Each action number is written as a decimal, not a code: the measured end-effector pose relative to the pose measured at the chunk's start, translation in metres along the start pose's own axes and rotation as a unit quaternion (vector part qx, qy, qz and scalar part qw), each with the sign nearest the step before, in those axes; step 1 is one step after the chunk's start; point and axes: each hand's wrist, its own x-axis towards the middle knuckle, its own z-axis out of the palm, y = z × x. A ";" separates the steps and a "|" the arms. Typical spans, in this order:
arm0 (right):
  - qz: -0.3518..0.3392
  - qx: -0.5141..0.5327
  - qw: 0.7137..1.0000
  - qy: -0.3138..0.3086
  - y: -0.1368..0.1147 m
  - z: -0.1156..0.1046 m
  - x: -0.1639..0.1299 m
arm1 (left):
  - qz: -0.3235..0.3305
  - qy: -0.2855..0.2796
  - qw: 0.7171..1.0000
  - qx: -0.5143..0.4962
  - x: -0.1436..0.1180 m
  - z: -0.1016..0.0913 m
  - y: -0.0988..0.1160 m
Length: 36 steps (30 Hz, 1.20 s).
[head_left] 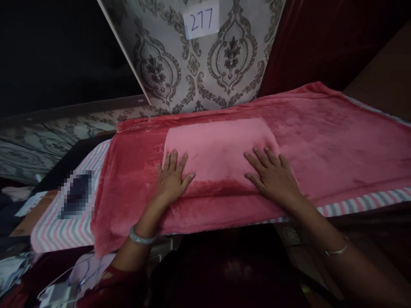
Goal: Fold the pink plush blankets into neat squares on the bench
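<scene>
A folded pink plush cloth (218,145), perhaps a small blanket, lies on a larger red-pink plush blanket (337,141). My left hand (171,177) rests flat with fingers spread on the folded cloth's left near side. On its right side, my right hand (271,173) presses down in the same way, fingers apart. Neither hand grips anything. Both palms face down, so what lies directly beneath them is hidden.
A striped cover (64,233) shows under the blanket along the left end and near edge. A blurred-out dark object (76,194) lies on it. Behind stand a dark screen (64,55) and a patterned wall (205,64) bearing a paper (201,19) marked 277.
</scene>
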 end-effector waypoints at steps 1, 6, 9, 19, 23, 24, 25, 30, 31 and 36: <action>0.000 -0.003 1.000 0.003 0.002 0.004 -0.003 | 0.003 0.007 1.000 -0.006 -0.001 0.005 -0.003; -0.002 0.001 1.000 0.016 0.002 0.008 -0.007 | 0.028 0.035 0.998 -0.033 -0.004 0.019 -0.013; 0.001 0.006 1.000 0.018 -0.001 0.007 -0.005 | 0.029 0.032 0.998 -0.043 -0.004 0.019 -0.014; 0.010 0.082 0.995 -0.051 0.006 -0.017 0.016 | -0.016 -0.038 0.999 -0.025 0.008 -0.020 -0.006; 0.011 0.108 0.993 -0.034 -0.004 -0.044 0.065 | 0.036 0.003 0.999 -0.029 0.046 -0.044 0.014; 0.009 0.112 0.993 -0.045 -0.008 -0.049 0.081 | 0.052 -0.002 0.998 -0.031 0.061 -0.049 0.020; 0.011 0.113 0.992 -0.061 -0.012 -0.052 0.098 | 0.061 -0.016 0.997 -0.033 0.078 -0.053 0.026; 0.076 0.087 0.986 -0.122 -0.019 -0.038 0.160 | -0.006 -0.070 0.997 -0.019 0.153 -0.058 0.034; 0.090 0.080 0.986 -0.117 -0.017 -0.030 0.164 | -0.027 -0.069 0.997 -0.016 0.161 -0.053 0.031; 0.109 0.056 0.992 -0.042 -0.004 0.014 0.159 | -0.067 -0.032 0.997 -0.012 0.165 -0.012 0.016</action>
